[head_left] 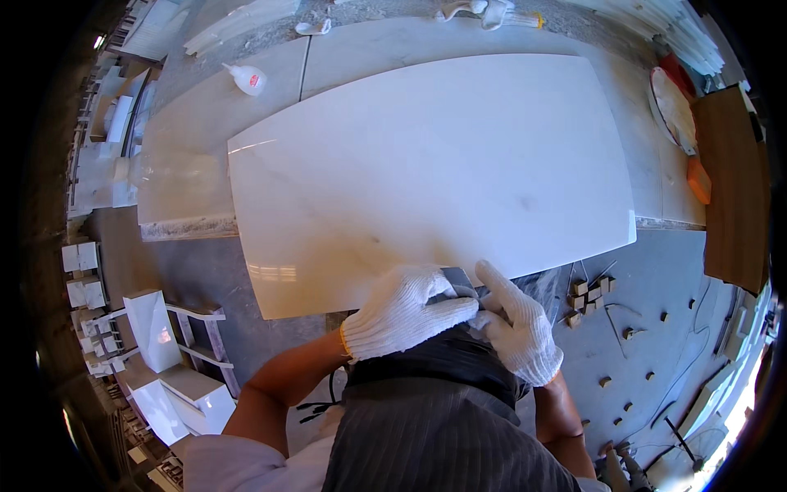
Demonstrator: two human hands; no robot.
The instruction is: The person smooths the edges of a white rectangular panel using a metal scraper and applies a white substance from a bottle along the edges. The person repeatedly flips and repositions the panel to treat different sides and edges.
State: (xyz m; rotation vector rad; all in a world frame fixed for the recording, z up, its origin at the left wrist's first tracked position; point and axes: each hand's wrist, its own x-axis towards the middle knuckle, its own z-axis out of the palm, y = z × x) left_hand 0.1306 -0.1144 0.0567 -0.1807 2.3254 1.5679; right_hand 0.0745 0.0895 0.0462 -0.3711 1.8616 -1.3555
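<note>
Nearest to us, our dark pinstriped apron [434,443] fills the lower middle of the view, with both bare forearms rising from it. Our left hand [407,312], in a white knit glove with an orange cuff edge, is closed over a small dark grey rectangular block [459,283] pressed at the near edge of the large white polished stone slab [426,164]. Our right hand [518,324], gloved the same way, lies just beside the left, touching the block's right end with the index finger stretched toward the slab edge; we cannot tell whether it grips the block or only steadies it. The two hands sit together, touching. The slab lies flat on a pale stone counter [188,139], its near edge overhanging the counter's front. On the grey floor to the right, small tan wooden blocks [592,291] are scattered, some clustered near the slab's corner, others well apart. To the left on the floor stand white stone offcuts [156,328]. Farther off, on the counter beyond the slab's far left corner, a white plastic squeeze bottle [246,79] lies on its side. At the far right, a round white disc with a red rim [672,107] leans beside a brown wooden board [734,189].
</note>
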